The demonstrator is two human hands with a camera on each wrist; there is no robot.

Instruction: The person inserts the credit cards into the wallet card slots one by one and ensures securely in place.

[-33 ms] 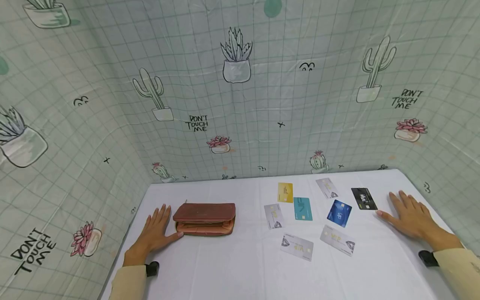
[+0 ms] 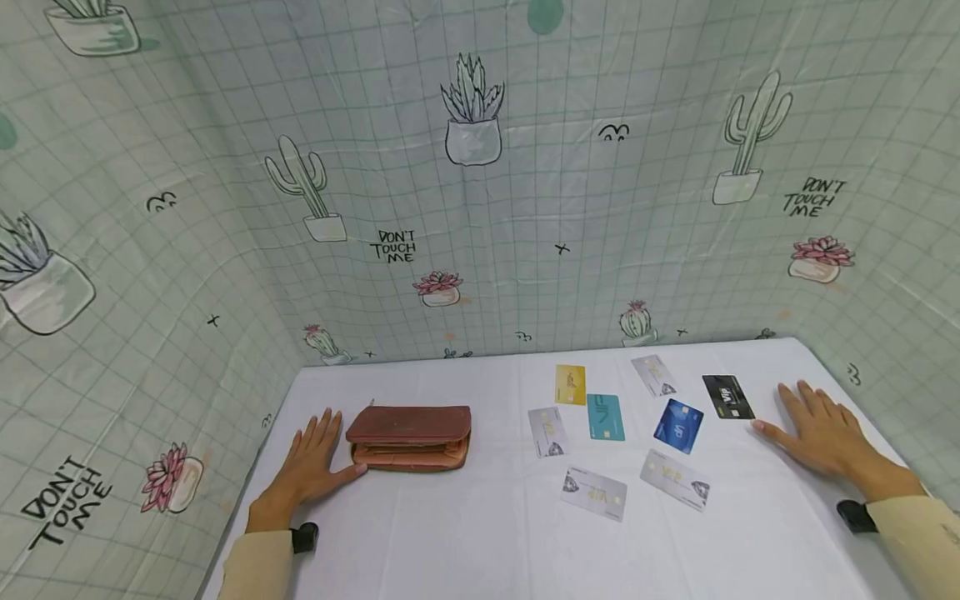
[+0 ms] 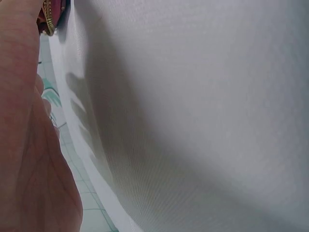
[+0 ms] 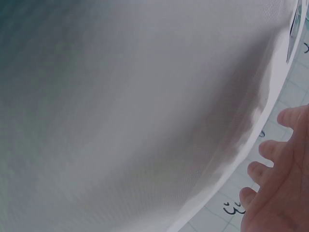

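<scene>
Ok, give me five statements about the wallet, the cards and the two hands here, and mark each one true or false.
1. Eight cards lie on the white table. True.
2. The right hand grips the black card. False: it lies flat, thumb beside that card.
3. The brown wallet lies left of every card. True.
4. The left hand is clenched. False: its fingers are outstretched.
5. The blue card rests on the wallet. False: it lies well to the wallet's right.

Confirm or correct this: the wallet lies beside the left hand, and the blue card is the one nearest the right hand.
Wrong on the colour: the head view shows that the black card is the one nearest the right hand. The wallet does lie beside the left hand.
</scene>
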